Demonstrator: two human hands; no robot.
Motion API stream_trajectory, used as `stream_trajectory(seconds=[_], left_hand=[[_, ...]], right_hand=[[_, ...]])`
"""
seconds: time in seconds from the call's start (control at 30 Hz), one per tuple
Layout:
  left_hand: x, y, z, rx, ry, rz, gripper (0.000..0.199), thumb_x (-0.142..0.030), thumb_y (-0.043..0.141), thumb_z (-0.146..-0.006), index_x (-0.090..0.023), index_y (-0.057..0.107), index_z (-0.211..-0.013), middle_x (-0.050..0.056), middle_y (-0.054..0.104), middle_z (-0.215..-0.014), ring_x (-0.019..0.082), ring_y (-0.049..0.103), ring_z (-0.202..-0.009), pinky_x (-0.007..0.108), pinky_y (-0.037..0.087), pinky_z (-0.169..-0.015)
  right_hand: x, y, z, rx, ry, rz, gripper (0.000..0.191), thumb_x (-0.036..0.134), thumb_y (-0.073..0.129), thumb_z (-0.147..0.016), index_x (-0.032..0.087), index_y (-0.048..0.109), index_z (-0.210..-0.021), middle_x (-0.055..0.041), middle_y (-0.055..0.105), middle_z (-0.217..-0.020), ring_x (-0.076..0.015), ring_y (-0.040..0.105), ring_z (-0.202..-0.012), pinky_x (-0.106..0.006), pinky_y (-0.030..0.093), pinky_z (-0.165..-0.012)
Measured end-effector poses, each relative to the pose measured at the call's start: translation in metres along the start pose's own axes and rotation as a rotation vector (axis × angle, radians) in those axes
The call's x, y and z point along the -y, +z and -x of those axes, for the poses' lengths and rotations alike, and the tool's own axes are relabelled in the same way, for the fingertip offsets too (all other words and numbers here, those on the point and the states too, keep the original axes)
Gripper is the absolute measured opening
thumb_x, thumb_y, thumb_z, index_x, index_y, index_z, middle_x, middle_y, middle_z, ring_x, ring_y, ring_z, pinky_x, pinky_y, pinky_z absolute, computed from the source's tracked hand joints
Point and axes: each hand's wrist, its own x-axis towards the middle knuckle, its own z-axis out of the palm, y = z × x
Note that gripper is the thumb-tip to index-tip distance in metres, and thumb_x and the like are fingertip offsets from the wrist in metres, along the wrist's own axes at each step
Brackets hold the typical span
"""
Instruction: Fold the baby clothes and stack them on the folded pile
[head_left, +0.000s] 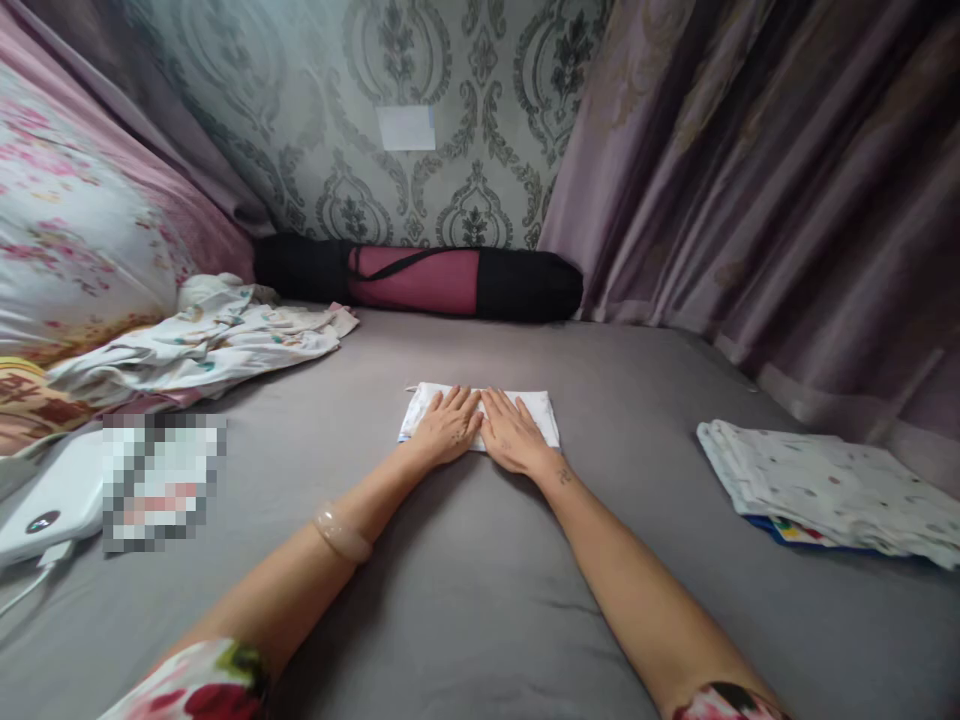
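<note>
A small folded white cloth (pixel 536 404) lies flat on the grey bed sheet (pixel 480 560) in front of me, with a bit of blue at its left edge and a thin string at its far left corner. My left hand (pixel 450 425) rests palm down on its left half, fingers stretched out. On the right half lies my right hand (pixel 511 430), also flat with extended fingers. The two hands almost meet at the middle of the cloth and hide much of it.
To the right sits a stack of folded patterned cloth (pixel 825 485). A crumpled patterned garment (pixel 217 340) lies at the left, beside a floral pillow (pixel 82 210). A white power bank (pixel 56 495) with a cable is near left. A black and maroon long bag (pixel 420 280) lies along the wall.
</note>
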Motion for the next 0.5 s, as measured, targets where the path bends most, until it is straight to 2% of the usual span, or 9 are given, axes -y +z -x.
stream_trajectory(seconds=[0.17,0.5], left_hand=[[0.007,-0.006,0.003,0.015,-0.06,-0.05,0.06,-0.045,0.023,-0.101,-0.011,0.034,-0.148,0.016,0.033,-0.155,0.031,0.026,-0.144,0.048,0.021,-0.117],[0.026,-0.011,0.009,0.012,-0.193,-0.062,0.058,-0.041,0.025,-0.1,-0.008,0.036,-0.146,0.017,0.03,-0.155,0.029,0.023,-0.146,0.048,0.019,-0.118]], right_hand=[[-0.005,-0.004,0.001,0.032,0.118,0.019,0.06,0.032,0.021,-0.098,0.002,0.028,-0.15,-0.0144,0.026,-0.157,-0.0238,0.02,-0.146,-0.043,0.01,-0.119],[-0.025,-0.006,0.005,0.021,0.271,0.094,0.06,0.032,0.02,-0.099,0.001,0.029,-0.149,-0.015,0.026,-0.157,-0.0255,0.02,-0.146,-0.042,0.01,-0.119]])
